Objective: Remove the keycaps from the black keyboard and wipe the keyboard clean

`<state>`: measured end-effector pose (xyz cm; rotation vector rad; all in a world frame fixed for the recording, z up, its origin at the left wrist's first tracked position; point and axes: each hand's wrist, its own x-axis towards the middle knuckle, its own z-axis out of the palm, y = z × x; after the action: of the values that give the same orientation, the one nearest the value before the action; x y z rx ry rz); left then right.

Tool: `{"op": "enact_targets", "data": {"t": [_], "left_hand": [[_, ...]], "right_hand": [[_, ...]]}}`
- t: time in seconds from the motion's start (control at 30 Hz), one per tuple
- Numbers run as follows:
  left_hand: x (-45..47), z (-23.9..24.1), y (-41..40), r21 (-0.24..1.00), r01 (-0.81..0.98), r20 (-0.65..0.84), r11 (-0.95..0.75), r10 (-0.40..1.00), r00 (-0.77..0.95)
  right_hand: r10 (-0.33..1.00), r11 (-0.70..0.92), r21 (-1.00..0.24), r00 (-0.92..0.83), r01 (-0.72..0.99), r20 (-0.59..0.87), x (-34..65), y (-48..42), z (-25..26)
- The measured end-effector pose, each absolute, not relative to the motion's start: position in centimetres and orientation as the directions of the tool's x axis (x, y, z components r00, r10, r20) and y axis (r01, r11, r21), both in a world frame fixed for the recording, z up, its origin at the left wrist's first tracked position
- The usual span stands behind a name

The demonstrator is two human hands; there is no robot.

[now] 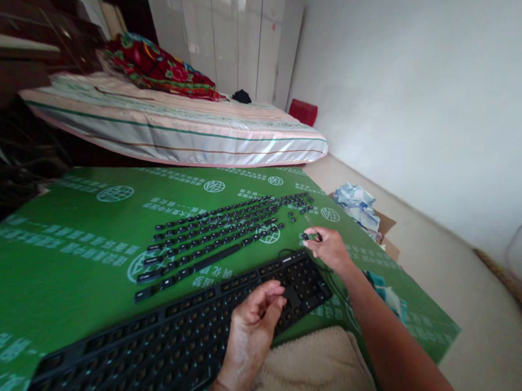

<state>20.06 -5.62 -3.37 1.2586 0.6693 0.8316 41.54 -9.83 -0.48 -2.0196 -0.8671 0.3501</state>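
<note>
A black keyboard [151, 335] with its keycaps removed lies slantwise across the near part of the green table. Over its right half, my left hand [253, 316] is loosely closed, thumb close to the curled fingers, and I see nothing between them. My right hand [328, 247] is beyond the number pad, closed on a keycap puller [314, 225] whose thin wires point away from me. A small black keycap [305, 236] shows at its fingertips. Behind the keyboard, loose black keycaps [211, 239] lie in several slanted rows, the long space bar [217, 258] among them.
The green table covering [91, 222] carries white print. A teal and white cloth [386, 296] lies at its right edge, and beige fabric [318, 371] is close in front of me. Past the table are a bed [181, 131] and a cardboard box [385, 224] with crumpled cloth.
</note>
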Motion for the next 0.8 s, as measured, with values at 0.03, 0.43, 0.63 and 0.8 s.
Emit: {"op": "enact_targets", "data": {"t": [0.03,0.43,0.63,0.8], "left_hand": [[20.1,-3.5,-5.6,0.984,-0.158,0.016,0.085,0.836,0.549],[19.4,-5.1,-5.3,0.997,-0.071,0.032,0.011,0.819,0.573],[19.9,-6.8,-5.8,0.988,-0.074,0.157,-0.138,0.869,0.469],[20.0,-7.2,-5.8,0.968,-0.071,0.245,-0.24,0.854,0.459]], "right_hand": [[0.681,-0.377,-0.817,0.729,0.437,0.075,42.7,-9.1,-0.8],[0.651,-0.542,-0.693,0.759,0.476,0.011,48.7,-4.2,-3.6],[0.659,-0.589,-0.615,0.752,0.524,0.01,49.4,-3.0,-3.5],[0.663,-0.618,-0.577,0.749,0.535,-0.016,50.0,-2.4,-3.8]]}}
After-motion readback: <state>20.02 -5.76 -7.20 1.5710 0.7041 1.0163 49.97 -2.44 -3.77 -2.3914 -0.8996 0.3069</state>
